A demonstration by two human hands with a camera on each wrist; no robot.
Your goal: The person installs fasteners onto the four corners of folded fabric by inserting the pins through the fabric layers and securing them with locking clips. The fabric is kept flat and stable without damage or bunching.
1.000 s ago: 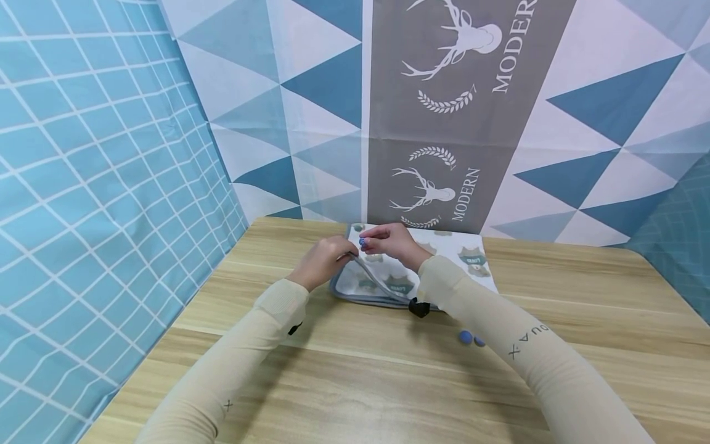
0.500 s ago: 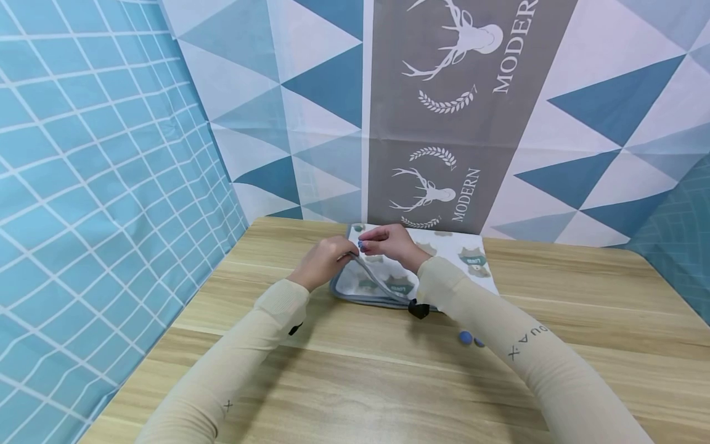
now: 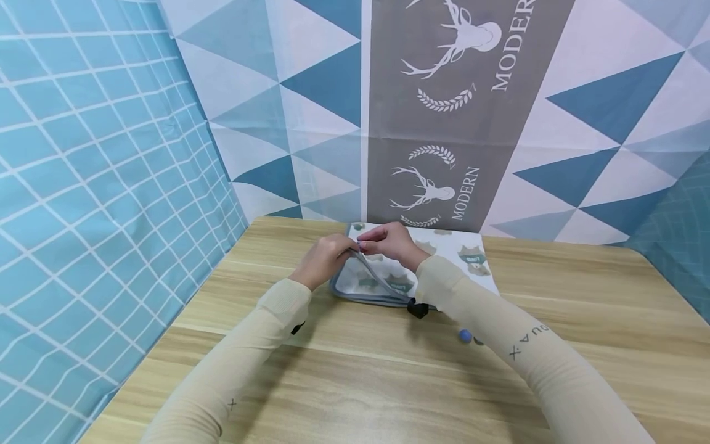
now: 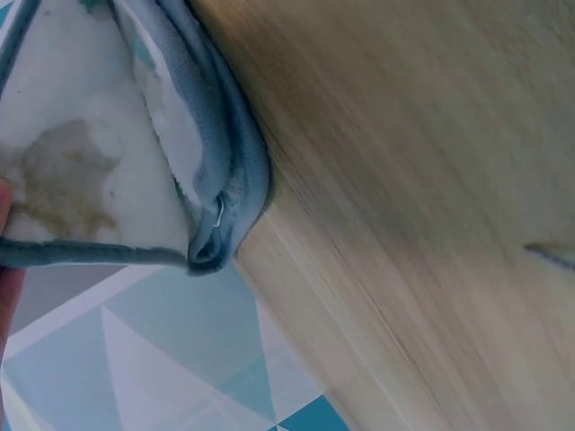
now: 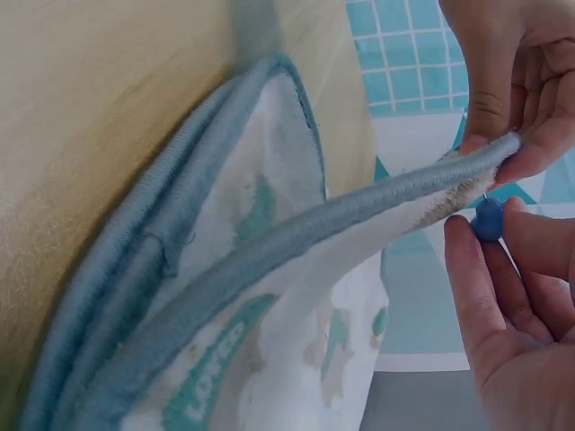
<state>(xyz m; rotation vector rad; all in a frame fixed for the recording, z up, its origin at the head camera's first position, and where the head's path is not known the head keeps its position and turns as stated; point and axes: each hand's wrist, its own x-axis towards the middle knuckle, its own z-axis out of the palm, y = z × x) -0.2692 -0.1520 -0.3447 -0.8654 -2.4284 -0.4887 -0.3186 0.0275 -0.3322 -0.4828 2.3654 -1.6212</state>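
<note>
A folded white cloth with bear prints (image 3: 477,262) and a grey-blue hem lies at the back of the table. My left hand (image 3: 324,259) pinches its upper layer by the hem and lifts that corner, also seen in the left wrist view (image 4: 76,180). Thumb and finger of my right hand (image 3: 394,242) pinch a pin with a round blue head (image 5: 489,220). In the right wrist view its thin metal shaft meets the underside of the raised hem, just below the left fingertips. The tip of the pin is hidden by the cloth.
A round blue piece (image 3: 465,336) lies on the wooden table (image 3: 344,382) in front of the cloth, with a second one partly behind the right sleeve. Patterned sheets (image 3: 327,142) rise behind the table and on its left.
My right hand has brought the pin slightly down to the lifted hem, and its blue head is now mostly covered in the head view. My left hand keeps its hold.
</note>
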